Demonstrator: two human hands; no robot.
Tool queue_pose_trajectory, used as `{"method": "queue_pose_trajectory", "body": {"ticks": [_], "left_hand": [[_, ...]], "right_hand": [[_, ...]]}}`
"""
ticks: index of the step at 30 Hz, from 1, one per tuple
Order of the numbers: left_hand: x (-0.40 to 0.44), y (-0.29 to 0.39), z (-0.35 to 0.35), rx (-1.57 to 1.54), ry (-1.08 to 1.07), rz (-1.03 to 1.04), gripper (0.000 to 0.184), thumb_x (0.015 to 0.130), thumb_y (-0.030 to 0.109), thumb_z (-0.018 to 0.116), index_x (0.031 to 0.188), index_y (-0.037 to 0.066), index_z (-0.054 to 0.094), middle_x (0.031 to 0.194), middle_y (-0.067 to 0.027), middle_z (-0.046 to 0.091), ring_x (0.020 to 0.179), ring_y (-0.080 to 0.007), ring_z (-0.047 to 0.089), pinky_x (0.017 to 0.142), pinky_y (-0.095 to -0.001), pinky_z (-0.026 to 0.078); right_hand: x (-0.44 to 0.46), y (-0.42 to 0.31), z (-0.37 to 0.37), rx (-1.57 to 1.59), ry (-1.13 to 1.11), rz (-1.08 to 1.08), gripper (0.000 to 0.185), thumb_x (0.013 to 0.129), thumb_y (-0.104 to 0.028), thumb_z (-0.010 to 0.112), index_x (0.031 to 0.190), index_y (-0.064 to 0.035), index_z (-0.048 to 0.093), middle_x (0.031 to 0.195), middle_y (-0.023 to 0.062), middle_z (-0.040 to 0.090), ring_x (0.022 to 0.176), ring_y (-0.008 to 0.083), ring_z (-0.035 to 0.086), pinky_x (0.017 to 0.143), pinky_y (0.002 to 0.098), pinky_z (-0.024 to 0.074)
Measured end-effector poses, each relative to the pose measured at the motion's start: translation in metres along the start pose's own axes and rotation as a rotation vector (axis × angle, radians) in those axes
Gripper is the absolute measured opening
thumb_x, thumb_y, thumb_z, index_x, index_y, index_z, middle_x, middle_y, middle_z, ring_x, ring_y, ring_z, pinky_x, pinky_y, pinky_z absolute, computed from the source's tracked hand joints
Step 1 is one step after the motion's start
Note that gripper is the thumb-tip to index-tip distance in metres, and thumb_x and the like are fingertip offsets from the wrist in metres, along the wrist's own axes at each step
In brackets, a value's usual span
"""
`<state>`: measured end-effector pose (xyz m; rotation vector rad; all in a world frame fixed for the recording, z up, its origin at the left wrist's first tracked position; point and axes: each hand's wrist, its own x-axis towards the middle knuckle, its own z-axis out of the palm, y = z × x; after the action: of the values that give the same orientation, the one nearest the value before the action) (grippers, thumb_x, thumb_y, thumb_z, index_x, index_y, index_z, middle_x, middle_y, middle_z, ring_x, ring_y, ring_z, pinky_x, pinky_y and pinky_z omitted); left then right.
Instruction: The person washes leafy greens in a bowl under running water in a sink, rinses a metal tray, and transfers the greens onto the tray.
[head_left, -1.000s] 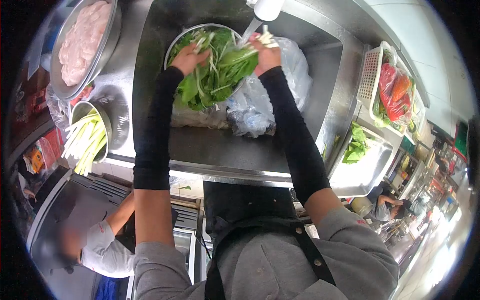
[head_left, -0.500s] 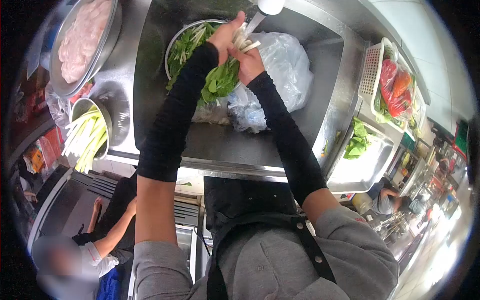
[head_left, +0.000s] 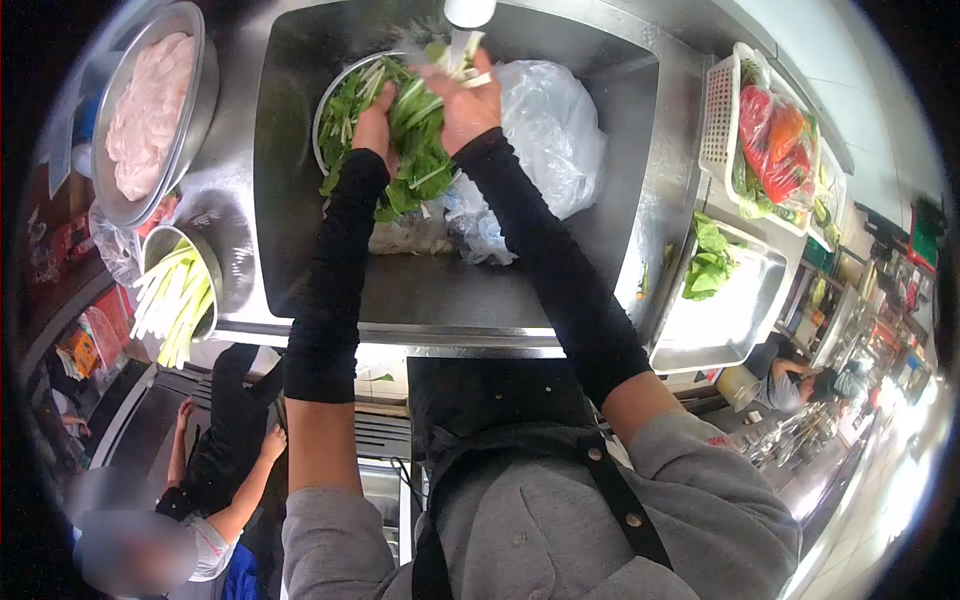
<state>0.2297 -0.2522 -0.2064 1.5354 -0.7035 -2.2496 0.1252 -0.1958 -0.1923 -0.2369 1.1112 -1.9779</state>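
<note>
Rinsing greens [head_left: 422,145] well over the bowl [head_left: 318,132] meant, I judged, fanning stems [head_left: 473,46] under the tap [head_left: 470,12]; my right hand [head_left: 472,108] clamped its fingers on them; I couldn't tell if my left hand [head_left: 372,132] gripped.

Readable text: none | red marking [head_left: 717,441] on grey sleeve [head_left: 668,458]: illegible

A metal bowl [head_left: 205,110] of pale pink meat [head_left: 150,115] sits at the far left, with a smaller metal pot [head_left: 205,262] nearer, holding pale green stalks [head_left: 175,300]. A big clear plastic bag [head_left: 555,135] bulges right of centre. Far right, a white basket [head_left: 717,125] carries bagged red and orange vegetables [head_left: 775,145]. One co-worker [head_left: 218,545] is near left; another [head_left: 785,385] bends at the right, beside a bucket [head_left: 738,388].
</note>
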Motion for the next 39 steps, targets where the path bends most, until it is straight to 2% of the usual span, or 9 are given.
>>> {"method": "queue_pose_trajectory", "body": {"ticks": [12, 17, 22, 26, 27, 31, 32, 36, 39], "left_hand": [[0.011, 0.009, 0.002, 0.313, -0.263, 0.156, 0.035, 0.097, 0.023, 0.052, 0.124, 0.001, 0.058, 0.123, -0.0102, 0.060, 0.112, -0.0216, 0.058, 0.103, -0.0335, 0.040], [-0.010, 0.026, 0.024, 0.775, -0.122, 0.528, 0.038, 0.081, 0.032, 0.074, 0.104, 0.001, 0.072, 0.102, -0.0103, 0.071, 0.092, -0.0164, 0.065, 0.088, -0.0296, 0.049], [0.038, 0.015, -0.018, 1.061, -0.183, 0.454, 0.038, 0.083, 0.035, 0.071, 0.108, 0.007, 0.071, 0.100, -0.0037, 0.071, 0.091, -0.0090, 0.063, 0.084, -0.0242, 0.047], [0.052, -0.014, -0.058, 1.226, 0.004, 0.365, 0.043, 0.083, 0.043, 0.072, 0.104, 0.005, 0.069, 0.073, -0.0040, 0.061, 0.058, -0.0089, 0.052, 0.057, -0.0303, 0.044], [0.069, -0.033, -0.093, 1.239, -0.020, 0.383, 0.042, 0.084, 0.041, 0.071, 0.106, 0.006, 0.068, 0.073, -0.0039, 0.062, 0.059, -0.0096, 0.052, 0.058, -0.0302, 0.044], [0.013, -0.085, -0.112, 1.079, -0.121, 0.189, 0.037, 0.087, 0.028, 0.068, 0.119, 0.008, 0.064, 0.093, -0.0042, 0.066, 0.079, -0.0114, 0.059, 0.071, -0.0271, 0.045], [0.004, -0.101, -0.120, 1.109, -0.168, 0.167, 0.037, 0.088, 0.024, 0.067, 0.121, 0.008, 0.062, 0.100, -0.0045, 0.067, 0.086, -0.0119, 0.060, 0.076, -0.0266, 0.046], [-0.034, -0.152, -0.128, 1.013, -0.288, -0.067, 0.037, 0.086, 0.017, 0.065, 0.122, 0.006, 0.062, 0.110, -0.0073, 0.066, 0.096, -0.0146, 0.061, 0.084, -0.0292, 0.046], [-0.043, -0.188, -0.130, 1.064, -0.333, 0.135, 0.036, 0.087, 0.017, 0.064, 0.121, 0.006, 0.061, 0.106, -0.0092, 0.068, 0.091, -0.0165, 0.063, 0.081, -0.0298, 0.048]], "right_hand": [[-0.077, -0.108, -0.048, -0.205, -0.002, -0.220, 0.023, 0.087, 0.006, 0.059, 0.106, -0.0011, 0.048, 0.093, 0.0069, 0.059, 0.088, 0.0146, 0.059, 0.078, 0.0261, 0.0455], [-0.114, -0.142, -0.052, -0.265, 0.055, -0.220, 0.021, 0.089, 0.001, 0.061, 0.105, -0.0017, 0.048, 0.101, 0.0103, 0.063, 0.090, 0.0139, 0.060, 0.079, 0.0256, 0.0455], [-0.143, -0.171, -0.081, -0.498, 0.138, -0.293, 0.026, 0.088, -0.007, 0.065, 0.108, -0.0036, 0.050, 0.097, 0.0043, 0.060, 0.091, 0.0106, 0.057, 0.078, 0.0254, 0.0445], [-0.173, -0.231, -0.090, -0.322, 0.234, -0.323, 0.030, 0.087, 0.003, 0.062, 0.112, -0.0027, 0.047, 0.101, 0.0127, 0.064, 0.099, 0.0247, 0.065, 0.083, 0.0330, 0.0499], [-0.182, -0.248, -0.092, -0.303, 0.337, -0.347, 0.024, 0.087, -0.003, 0.065, 0.106, -0.0043, 0.051, 0.093, 0.0042, 0.062, 0.082, 0.0122, 0.061, 0.072, 0.0253, 0.0482], [-0.239, -0.331, -0.152, -0.676, 0.680, -0.261, 0.027, 0.090, -0.018, 0.062, 0.110, 0.0008, 0.062, 0.100, 0.0094, 0.067, 0.089, 0.0144, 0.063, 0.077, 0.0285, 0.0510], [-0.256, -0.371, -0.154, -0.310, 0.854, -0.129, 0.026, 0.091, -0.016, 0.059, 0.111, 0.0011, 0.061, 0.100, 0.0112, 0.067, 0.091, 0.0179, 0.065, 0.080, 0.0313, 0.0524], [-0.302, -0.401, -0.303, -0.175, 0.765, 0.121, 0.027, 0.091, -0.016, 0.058, 0.111, 0.0018, 0.060, 0.100, 0.0127, 0.067, 0.089, 0.0239, 0.066, 0.081, 0.0363, 0.0541], [-0.306, -0.363, -0.390, -0.317, 0.831, 0.250, 0.027, 0.092, -0.015, 0.056, 0.114, -0.0003, 0.059, 0.103, 0.0108, 0.066, 0.092, 0.0228, 0.064, 0.083, 0.0356, 0.0524]]}}
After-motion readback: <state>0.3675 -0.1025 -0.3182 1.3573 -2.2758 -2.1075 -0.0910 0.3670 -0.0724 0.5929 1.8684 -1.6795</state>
